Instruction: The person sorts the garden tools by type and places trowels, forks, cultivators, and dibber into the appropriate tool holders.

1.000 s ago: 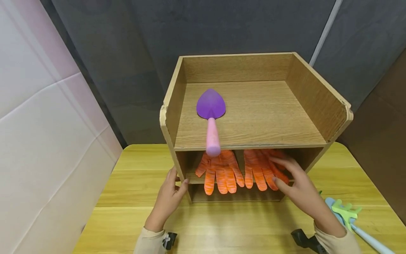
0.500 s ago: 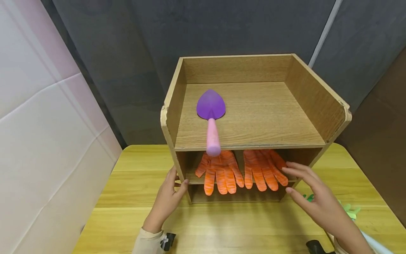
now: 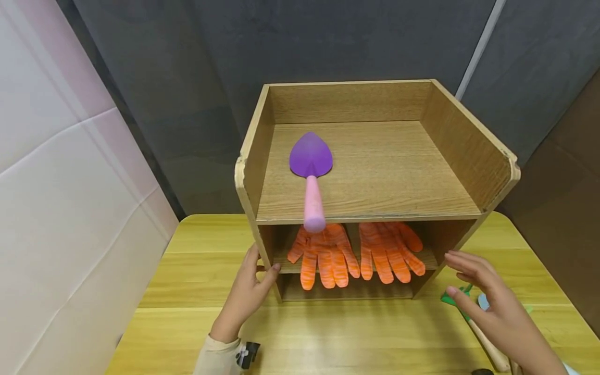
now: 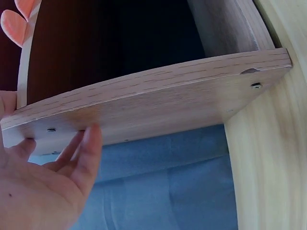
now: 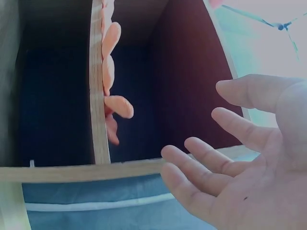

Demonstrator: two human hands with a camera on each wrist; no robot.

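Your left hand (image 3: 246, 297) rests against the lower left front corner of the wooden shelf unit (image 3: 469, 146). Its fingers lie nearly straight along the outer side panel and the thumb touches the front edge, so the hand braces the wood rather than closing round it. In the left wrist view, the palm and fingertips lie flat on the panel's pale underside.

Your right hand (image 3: 492, 307) hovers open near the unit's lower right front corner, fingers spread and slightly bent, holding nothing and apart from the wood. The right wrist view shows the same relaxed, empty palm facing the dark opening of the middle shelf.

Two orange gloves (image 3: 356, 250) lie side by side on that middle shelf, their fingers hanging over its front edge. On the top shelf lies a trowel (image 3: 311, 177) with a purple blade and a pink handle; the handle end sticks out past the shelf's front lip.

The unit stands on a yellow wooden surface (image 3: 197, 291). Beneath your right hand lie garden tools (image 3: 473, 312), with green parts and a wooden handle showing. Your hand and the picture's edge hide most of them, so their exact kind is hard to make out. The compartment below the gloves is in shadow.
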